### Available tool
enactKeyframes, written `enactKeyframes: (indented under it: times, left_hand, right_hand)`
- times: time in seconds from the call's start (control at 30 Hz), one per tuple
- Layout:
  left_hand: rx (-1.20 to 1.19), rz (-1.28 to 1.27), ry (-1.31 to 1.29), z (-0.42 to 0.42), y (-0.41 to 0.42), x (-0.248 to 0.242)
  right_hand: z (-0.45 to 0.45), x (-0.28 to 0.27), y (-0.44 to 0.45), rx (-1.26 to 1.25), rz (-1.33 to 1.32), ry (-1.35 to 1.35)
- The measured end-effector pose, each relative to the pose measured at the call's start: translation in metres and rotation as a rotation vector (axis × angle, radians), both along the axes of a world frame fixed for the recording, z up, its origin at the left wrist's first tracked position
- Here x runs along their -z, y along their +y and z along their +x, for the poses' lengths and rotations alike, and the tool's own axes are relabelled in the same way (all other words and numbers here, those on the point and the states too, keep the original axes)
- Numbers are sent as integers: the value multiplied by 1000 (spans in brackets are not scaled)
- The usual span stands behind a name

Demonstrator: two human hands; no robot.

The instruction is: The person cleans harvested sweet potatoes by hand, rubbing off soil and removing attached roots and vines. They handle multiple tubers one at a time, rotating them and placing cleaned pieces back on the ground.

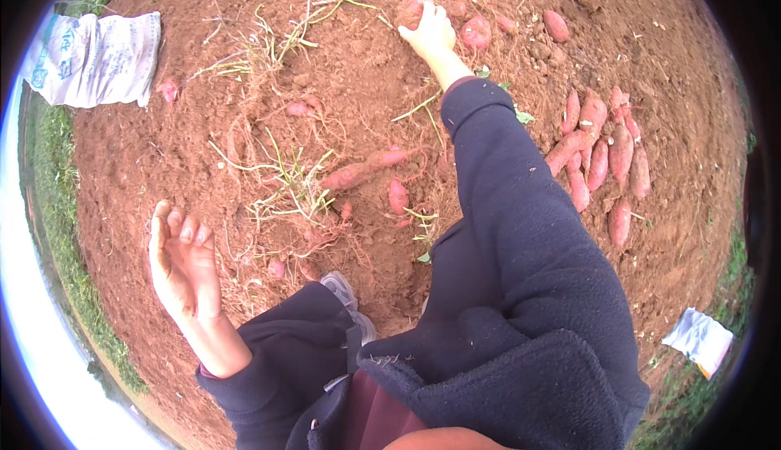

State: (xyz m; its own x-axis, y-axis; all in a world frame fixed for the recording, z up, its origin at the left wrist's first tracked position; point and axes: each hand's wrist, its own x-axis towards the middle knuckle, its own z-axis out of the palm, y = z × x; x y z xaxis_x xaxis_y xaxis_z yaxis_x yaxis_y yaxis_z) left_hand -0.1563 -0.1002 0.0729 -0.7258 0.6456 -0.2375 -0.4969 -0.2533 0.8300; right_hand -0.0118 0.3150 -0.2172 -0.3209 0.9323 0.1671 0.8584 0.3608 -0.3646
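My right hand (432, 32) reaches far forward, its fingers on a large soil-coated sweet potato (412, 7); whether they close around it is hard to see. Just right of that hand lies a round sweet potato (476, 33) among roots. My left hand (186, 267) is raised at the left over the soil, soil-stained, fingers loosely curled and holding nothing. Between the hands, a long sweet potato (346, 176) and a small one (398, 196) lie beside cut vine stems (296, 184). A pile of sweet potatoes (600, 163) rests to the right of my right sleeve.
A white woven sack (97, 59) lies flat at the upper left, near a grass strip (58, 163). Another white bag (699, 339) is at the lower right. More cut vines (268, 47) stand in the reddish soil farther ahead. My shoe (348, 303) is close to the roots.
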Motion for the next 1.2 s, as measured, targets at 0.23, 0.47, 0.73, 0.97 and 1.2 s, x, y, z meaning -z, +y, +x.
enactKeyframes:
  times: [0.23,0.47,0.73,0.97,1.2]
  left_hand:
    - [-42,-18,21,7,-5,0]
    - [-104,-104,118,10,-12,-8]
    - [29,-194,7,17,31,26]
    - [305,62,-158,28,97,48]
    - [130,259,-359,32,100,43]
  right_hand:
    - [-17,11,-5,1,-54,-42]
    - [-6,3,21,126,-588,1163]
    - [13,-116,-3,-102,-1068,1871]
    - [37,-219,-107,-652,-1447,1747]
    - [20,-230,-227,-623,-1585,1445]
